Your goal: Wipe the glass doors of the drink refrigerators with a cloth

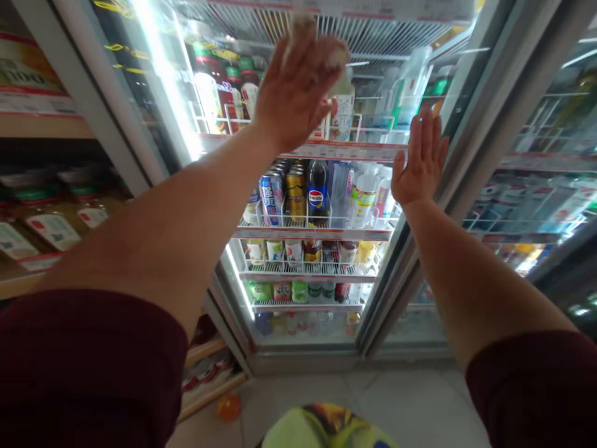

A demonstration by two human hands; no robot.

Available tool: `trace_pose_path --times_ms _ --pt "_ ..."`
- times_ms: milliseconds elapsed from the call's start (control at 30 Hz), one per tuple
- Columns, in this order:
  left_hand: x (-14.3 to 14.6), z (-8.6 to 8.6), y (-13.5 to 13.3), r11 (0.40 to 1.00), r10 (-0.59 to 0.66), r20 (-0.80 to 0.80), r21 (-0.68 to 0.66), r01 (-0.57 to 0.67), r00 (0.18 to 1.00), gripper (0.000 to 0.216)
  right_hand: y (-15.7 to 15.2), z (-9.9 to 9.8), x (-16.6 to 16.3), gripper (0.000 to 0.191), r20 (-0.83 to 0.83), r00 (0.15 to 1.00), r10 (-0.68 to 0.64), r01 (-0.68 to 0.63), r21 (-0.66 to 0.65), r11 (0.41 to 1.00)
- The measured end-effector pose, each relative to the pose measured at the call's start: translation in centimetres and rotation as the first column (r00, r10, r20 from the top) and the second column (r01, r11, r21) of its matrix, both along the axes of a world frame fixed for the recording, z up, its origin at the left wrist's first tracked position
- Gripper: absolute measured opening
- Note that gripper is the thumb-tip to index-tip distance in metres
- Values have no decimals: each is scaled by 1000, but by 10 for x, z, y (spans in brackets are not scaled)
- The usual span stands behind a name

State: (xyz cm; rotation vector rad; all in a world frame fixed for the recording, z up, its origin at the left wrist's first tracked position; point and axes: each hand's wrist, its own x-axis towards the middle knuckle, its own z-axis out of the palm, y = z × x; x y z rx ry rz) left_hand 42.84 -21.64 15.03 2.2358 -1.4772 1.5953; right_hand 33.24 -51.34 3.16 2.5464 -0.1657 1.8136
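Note:
My left hand [298,93] is raised with its fingers stretched out, at the glass door of a lit drinks fridge in front of the upper shelf. A pale, blurred patch [336,55] shows at its fingertips; I cannot tell whether it is a thin cloth or a reflection. My right hand [422,158] lies flat, fingers up, against the right side of the door near its metal frame [454,162]. Behind the glass are a dark Pepsi bottle [318,190], gold cans [296,193], blue cans [271,196] and red-brown bottles [217,87].
Wooden shelves [32,124] with juice bottles [49,221] stand at the left. Another fridge door [536,168] is at the right. An orange round thing [229,407] lies on the tiled floor [280,398]. Yellow-green patterned cloth [321,426] shows at the bottom.

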Motion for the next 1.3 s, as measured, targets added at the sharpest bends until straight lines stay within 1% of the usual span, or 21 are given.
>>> trace_pose_path --times_ms 67,100,133,200,300,367,433,500,533,567,633,700,733,767,833,933,1000,1067,1167,1233,1300 --pt "0 -1 3 953 89 -21 -288 -91 996 66 1 1 -2 74 -22 1000 0 0 4 1000" --pt "-1 -5 3 943 98 -43 -316 -107 994 68 3 1 -3 74 -29 1000 8 -7 9 1000" --pt "-2 -11 3 960 72 -71 -264 -89 995 70 4 1 -4 73 -28 999 17 -17 18 1000" --pt "-3 -24 6 999 -38 -143 16 41 989 66 6 1 -5 72 -8 999 34 -33 38 999" --pt "8 -28 22 911 -136 -169 367 190 976 58 6 1 -4 71 3 999 35 -35 48 998" --pt "23 -21 37 947 -130 -47 290 138 990 61 5 1 -3 73 -15 1000 21 -20 39 999" --pt "39 -16 49 997 -77 63 -11 78 995 65 4 1 -3 74 -15 1000 6 -5 28 1000" --pt "49 -18 55 961 -8 80 -276 30 997 71 3 1 -2 73 5 1000 2 -2 23 1000" --pt "52 -22 56 948 11 61 -320 9 998 74 3 1 -2 73 12 1000 2 -2 23 1000" --pt "52 -26 58 956 20 31 -294 -10 999 77 3 0 -2 72 16 1000 2 -3 26 1000" --pt "49 -31 64 999 5 -28 -49 -7 1000 78 3 0 -2 73 2 1000 10 -10 30 1000" --pt "47 -28 77 979 -22 -43 201 30 999 70 4 1 -2 74 -11 1000 23 -23 34 999" --pt "47 -24 86 970 -23 -20 241 27 1000 68 5 1 -3 74 -19 999 29 -28 39 999" --pt "49 -19 94 980 -6 23 201 2 1000 67 5 1 -4 74 -23 999 26 -25 46 999" --pt "56 -13 108 995 87 100 -48 -82 991 69 7 2 -7 73 -49 999 0 2 54 999" --pt "63 -28 114 925 162 91 -360 -120 983 75 7 1 -8 74 -59 998 -32 35 46 998" --pt "60 -53 109 963 80 28 -260 -70 996 83 6 0 -6 73 -37 999 -16 17 42 999" --pt "52 -75 105 1000 -12 -78 22 14 997 83 5 0 -5 73 -14 1000 11 -10 48 999" --pt "46 -84 109 960 -46 -169 267 91 985 69 3 0 -3 75 -18 999 28 -27 47 999" --pt "54 -76 116 983 -31 -129 175 54 991 73 2 0 -2 75 -11 1000 16 -15 46 999" --pt "66 -70 123 989 48 -31 -136 -51 998 80 0 0 -1 75 -7 1000 -2 2 43 999"
